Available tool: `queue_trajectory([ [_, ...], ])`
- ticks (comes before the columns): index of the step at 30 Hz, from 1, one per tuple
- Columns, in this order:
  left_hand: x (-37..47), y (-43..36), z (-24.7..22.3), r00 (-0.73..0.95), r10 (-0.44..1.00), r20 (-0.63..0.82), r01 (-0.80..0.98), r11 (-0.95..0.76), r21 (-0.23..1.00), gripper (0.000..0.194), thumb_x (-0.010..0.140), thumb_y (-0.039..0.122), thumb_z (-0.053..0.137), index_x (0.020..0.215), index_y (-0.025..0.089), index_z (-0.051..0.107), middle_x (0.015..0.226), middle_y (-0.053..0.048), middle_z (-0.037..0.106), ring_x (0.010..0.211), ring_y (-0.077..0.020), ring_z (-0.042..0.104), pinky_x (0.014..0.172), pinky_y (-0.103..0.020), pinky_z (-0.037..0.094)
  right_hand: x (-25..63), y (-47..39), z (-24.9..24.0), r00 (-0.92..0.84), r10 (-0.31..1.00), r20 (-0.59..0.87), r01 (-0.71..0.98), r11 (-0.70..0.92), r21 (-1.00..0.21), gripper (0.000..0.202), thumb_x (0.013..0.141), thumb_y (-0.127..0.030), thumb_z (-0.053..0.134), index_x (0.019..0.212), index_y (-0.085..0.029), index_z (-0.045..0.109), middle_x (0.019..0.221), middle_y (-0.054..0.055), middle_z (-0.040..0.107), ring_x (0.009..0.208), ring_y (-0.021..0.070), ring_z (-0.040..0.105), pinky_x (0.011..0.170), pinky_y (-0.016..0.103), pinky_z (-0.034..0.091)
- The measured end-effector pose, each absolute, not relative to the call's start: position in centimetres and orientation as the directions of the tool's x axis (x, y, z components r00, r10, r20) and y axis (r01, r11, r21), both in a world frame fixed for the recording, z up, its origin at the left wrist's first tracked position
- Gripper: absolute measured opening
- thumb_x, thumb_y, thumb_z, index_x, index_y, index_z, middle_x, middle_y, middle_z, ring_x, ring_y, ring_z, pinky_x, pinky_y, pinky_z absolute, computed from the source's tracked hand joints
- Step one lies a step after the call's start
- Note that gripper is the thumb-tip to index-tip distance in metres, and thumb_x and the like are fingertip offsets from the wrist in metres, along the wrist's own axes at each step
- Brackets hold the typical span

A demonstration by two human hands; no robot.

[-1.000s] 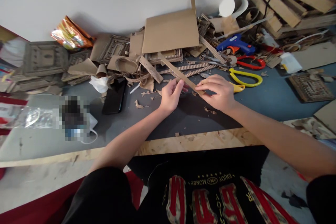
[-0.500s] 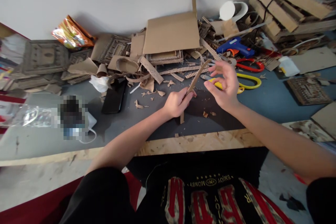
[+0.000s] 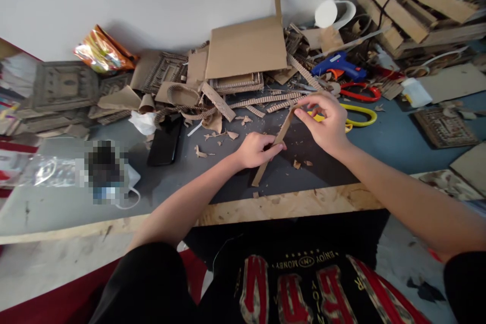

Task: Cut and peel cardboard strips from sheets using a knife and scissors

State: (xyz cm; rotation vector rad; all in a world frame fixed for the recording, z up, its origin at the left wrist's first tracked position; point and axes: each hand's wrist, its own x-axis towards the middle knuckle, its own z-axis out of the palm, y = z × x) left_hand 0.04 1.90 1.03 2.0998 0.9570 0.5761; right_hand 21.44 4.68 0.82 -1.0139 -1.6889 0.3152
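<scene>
A narrow cardboard strip (image 3: 285,126) slants between my two hands, above the grey tabletop near its front edge. My left hand (image 3: 258,150) is closed around its middle, and the lower end sticks out below the fist. At the upper end my right hand (image 3: 322,119) pinches the strip between thumb and fingers. Yellow-handled scissors (image 3: 360,115) lie behind my right hand, which partly hides them. Torn bits of cardboard (image 3: 297,164) are scattered beneath the strip.
Ribbed cardboard strips, scraps and a large cardboard sheet (image 3: 246,50) are heaped along the wall. A blue glue gun (image 3: 339,66), red-handled scissors (image 3: 360,92) and a white bottle (image 3: 415,92) lie right. Left are a black phone (image 3: 164,142) and an orange packet (image 3: 104,50).
My right hand has come down and left and closed on the strip's upper end. The strip's lower end has swung left, and it now tilts more.
</scene>
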Motion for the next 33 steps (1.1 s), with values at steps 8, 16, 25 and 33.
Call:
queue_trajectory([
  [8,0.0,3.1,0.6,0.563,0.825,-0.034,0.152,-0.063,0.986,0.045,0.086,0.055,0.059,0.097,0.011,0.063,0.067,-0.002,0.069,0.05,-0.0103,0.061,0.046,-0.019,0.039,20.7,3.7,0.7,-0.228,0.801,0.553,0.258,0.597,-0.759,0.006,0.084,-0.026,0.07,0.084,-0.02,0.071,0.084,0.002,0.074,0.077,0.0153,0.069,0.068,0.028,0.056],
  [16,-0.4,3.4,1.2,0.714,0.698,-0.052,0.086,-0.013,0.996,0.047,0.085,0.058,0.062,0.093,0.011,0.067,0.093,-0.011,0.076,0.071,-0.0108,0.068,0.062,-0.02,0.049,20.3,2.9,0.9,-0.336,0.821,0.462,0.171,0.536,-0.827,0.008,0.083,-0.026,0.071,0.088,-0.02,0.072,0.087,0.003,0.075,0.075,0.0159,0.071,0.068,0.029,0.059],
  [25,0.1,3.2,0.1,0.609,0.793,0.004,-0.037,0.023,0.999,0.046,0.075,0.054,0.075,0.085,0.011,0.063,0.075,-0.005,0.072,0.065,-0.0084,0.066,0.06,-0.018,0.05,20.2,2.5,0.8,-0.237,0.838,0.492,0.246,0.541,-0.804,0.044,0.072,-0.026,0.081,0.111,-0.021,0.061,0.084,0.001,0.073,0.069,0.015,0.068,0.059,0.028,0.055],
  [33,0.1,2.9,0.2,0.597,0.802,0.009,-0.036,0.016,0.999,0.044,0.075,0.05,0.076,0.086,0.01,0.062,0.07,-0.004,0.07,0.062,-0.0097,0.067,0.062,-0.021,0.055,20.2,2.5,0.8,-0.329,0.836,0.439,0.155,0.506,-0.848,0.042,0.077,-0.024,0.075,0.113,-0.022,0.052,0.079,-0.001,0.066,0.074,0.0147,0.065,0.06,0.028,0.05],
])
